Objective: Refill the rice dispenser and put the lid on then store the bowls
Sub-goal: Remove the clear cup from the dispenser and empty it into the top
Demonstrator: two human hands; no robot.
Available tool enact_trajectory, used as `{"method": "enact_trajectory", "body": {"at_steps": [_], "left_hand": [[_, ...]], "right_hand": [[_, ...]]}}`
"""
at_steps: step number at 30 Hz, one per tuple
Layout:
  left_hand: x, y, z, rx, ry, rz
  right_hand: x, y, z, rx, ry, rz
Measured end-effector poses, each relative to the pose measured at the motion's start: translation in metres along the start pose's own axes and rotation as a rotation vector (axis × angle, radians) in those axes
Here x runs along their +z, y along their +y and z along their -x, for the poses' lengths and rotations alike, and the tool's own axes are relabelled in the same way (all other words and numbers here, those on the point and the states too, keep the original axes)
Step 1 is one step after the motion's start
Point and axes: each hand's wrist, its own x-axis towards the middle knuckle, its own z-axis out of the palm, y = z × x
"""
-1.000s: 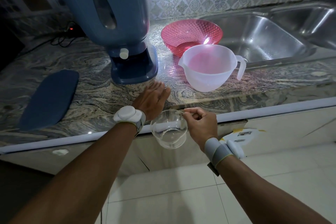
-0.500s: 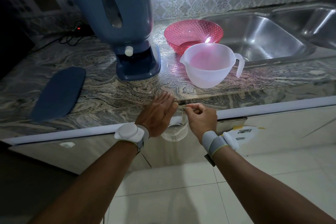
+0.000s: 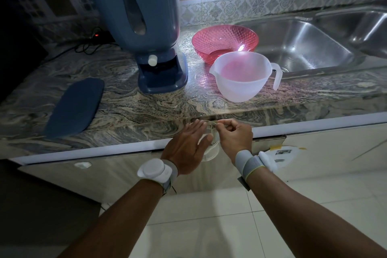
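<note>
A tall blue rice dispenser (image 3: 144, 25) stands at the back of the marble counter (image 3: 134, 109); its blue lid (image 3: 76, 106) lies flat to the left. A pink bowl (image 3: 225, 42) and a white jug-shaped bowl (image 3: 243, 75) sit to the right of it. Just below the counter's front edge a small clear glass bowl (image 3: 211, 148) hangs between my hands. My right hand (image 3: 235, 137) pinches its rim. My left hand (image 3: 188, 148) lies flat against its left side, fingers spread. Most of the glass bowl is hidden behind my hands.
A steel sink (image 3: 303, 48) fills the counter's right end. Black cables and a lit red switch (image 3: 96, 35) sit behind the dispenser. Cabinet doors (image 3: 314, 153) run below the counter, above a pale tiled floor (image 3: 199, 226).
The glass bowl has risen from below the counter edge up to it and is more hidden. My left hand came off the counter top and closed in against the bowl's left side.
</note>
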Motion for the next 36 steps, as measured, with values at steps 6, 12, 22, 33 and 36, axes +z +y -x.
{"method": "enact_trajectory", "body": {"at_steps": [6,12,22,33,36], "left_hand": [[-0.007,-0.001,-0.006,0.003,0.082,0.048],[-0.019,-0.008,-0.028,-0.042,0.154,0.101],[-0.032,-0.031,-0.095,-0.141,0.151,0.031],[-0.027,-0.05,-0.145,-0.182,0.095,-0.023],[-0.025,-0.054,-0.152,-0.166,0.058,-0.05]], "right_hand": [[0.0,0.0,-0.002,0.014,0.022,-0.019],[-0.002,-0.003,-0.006,0.02,0.031,-0.047],[0.001,-0.008,-0.015,0.011,-0.001,-0.125],[0.001,-0.003,-0.024,0.0,-0.073,-0.199],[0.001,0.0,-0.026,-0.001,-0.084,-0.2]]}}
